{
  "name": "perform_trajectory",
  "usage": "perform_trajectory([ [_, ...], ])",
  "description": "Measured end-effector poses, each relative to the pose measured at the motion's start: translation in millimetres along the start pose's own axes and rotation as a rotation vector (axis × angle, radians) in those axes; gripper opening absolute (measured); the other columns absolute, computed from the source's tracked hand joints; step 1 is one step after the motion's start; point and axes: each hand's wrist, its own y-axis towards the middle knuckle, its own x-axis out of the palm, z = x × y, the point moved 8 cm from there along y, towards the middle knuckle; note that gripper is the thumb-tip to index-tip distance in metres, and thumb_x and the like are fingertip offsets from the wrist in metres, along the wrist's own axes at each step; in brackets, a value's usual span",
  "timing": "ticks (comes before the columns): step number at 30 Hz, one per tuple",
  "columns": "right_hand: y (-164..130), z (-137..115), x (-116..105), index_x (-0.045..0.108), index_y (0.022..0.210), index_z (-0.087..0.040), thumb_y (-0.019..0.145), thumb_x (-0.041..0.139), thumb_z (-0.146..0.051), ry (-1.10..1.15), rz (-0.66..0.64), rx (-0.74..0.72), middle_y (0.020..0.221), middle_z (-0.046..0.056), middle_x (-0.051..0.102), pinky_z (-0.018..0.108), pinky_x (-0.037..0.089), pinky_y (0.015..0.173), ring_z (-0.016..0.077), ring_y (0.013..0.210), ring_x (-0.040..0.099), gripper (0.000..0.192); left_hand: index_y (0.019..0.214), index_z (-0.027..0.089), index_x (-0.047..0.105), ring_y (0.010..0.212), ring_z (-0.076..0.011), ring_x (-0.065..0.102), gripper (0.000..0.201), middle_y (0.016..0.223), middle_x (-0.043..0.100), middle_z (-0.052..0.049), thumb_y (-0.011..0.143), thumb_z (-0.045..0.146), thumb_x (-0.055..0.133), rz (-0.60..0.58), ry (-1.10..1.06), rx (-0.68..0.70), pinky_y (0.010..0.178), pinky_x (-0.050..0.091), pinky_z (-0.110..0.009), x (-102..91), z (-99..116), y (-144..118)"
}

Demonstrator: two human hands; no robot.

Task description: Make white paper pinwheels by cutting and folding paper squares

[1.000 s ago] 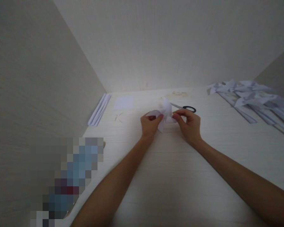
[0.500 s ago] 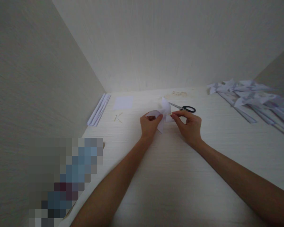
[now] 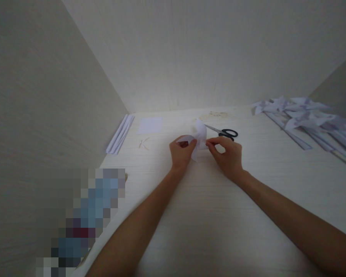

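Note:
A small white folded paper piece (image 3: 200,135), shaped like a pinwheel, is held above the pale table (image 3: 207,215) between both hands. My left hand (image 3: 181,153) pinches its left flap with thumb and fingers. My right hand (image 3: 227,156) pinches its right side at the centre. Black-handled scissors (image 3: 224,132) lie on the table just behind my right hand.
A square white sheet (image 3: 150,125) and a stack of folded paper strips (image 3: 119,134) lie at the back left by the side wall. Small sticks (image 3: 143,144) lie near them. Several finished paper pinwheels on sticks (image 3: 308,119) are piled at the back right. A blurred patch covers the lower left.
Both hands have shifted slightly left with the paper piece, and my right fingers have closed in nearer its centre. The rest is unchanged.

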Motion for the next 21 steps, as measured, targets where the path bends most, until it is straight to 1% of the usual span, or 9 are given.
perform_trajectory([
  [4,0.1,1.0,0.5,0.062,0.07,-0.021,0.074,0.055,-0.025,0.005,-0.001,0.01,0.068,0.001,0.067,0.031,0.044,0.063,0.0165,0.064,0.06,0.009,0.067,0.013,0.063,0.056,-0.0112,0.058,0.015,0.062,0.063,-0.002,0.053,0.019,0.065,0.0,0.023,0.051,0.052,0.045,-0.021,-0.4,4.6,-1.6],
  [10,0.3,9.7,1.8,0.06,0.065,-0.019,0.074,0.056,-0.027,0.02,0.003,0.089,0.062,0.001,0.064,0.029,0.043,0.058,0.0149,0.058,0.057,0.012,0.067,0.014,0.063,0.055,-0.0113,0.057,0.015,0.061,0.063,-0.002,0.053,0.018,0.065,-0.027,0.022,0.043,0.051,0.045,-0.021,1.8,4.7,-2.9],
  [13,-0.3,12.4,2.4,0.06,0.063,-0.019,0.073,0.056,-0.028,0.027,0.002,0.108,0.06,0.0,0.063,0.029,0.043,0.057,0.0143,0.055,0.056,0.014,0.065,0.014,0.062,0.055,-0.0112,0.057,0.014,0.061,0.063,-0.002,0.052,0.018,0.066,-0.02,0.018,0.037,0.051,0.045,-0.021,1.3,4.5,-2.6],
  [21,-0.2,7.0,2.0,0.06,0.073,-0.02,0.076,0.053,-0.024,0.066,0.02,0.035,0.07,0.002,0.065,0.029,0.045,0.061,0.0145,0.064,0.057,0.008,0.065,0.013,0.063,0.054,-0.0108,0.057,0.013,0.061,0.063,-0.002,0.053,0.016,0.065,-0.024,0.028,0.039,0.051,0.044,-0.021,1.9,5.5,-3.1],
])
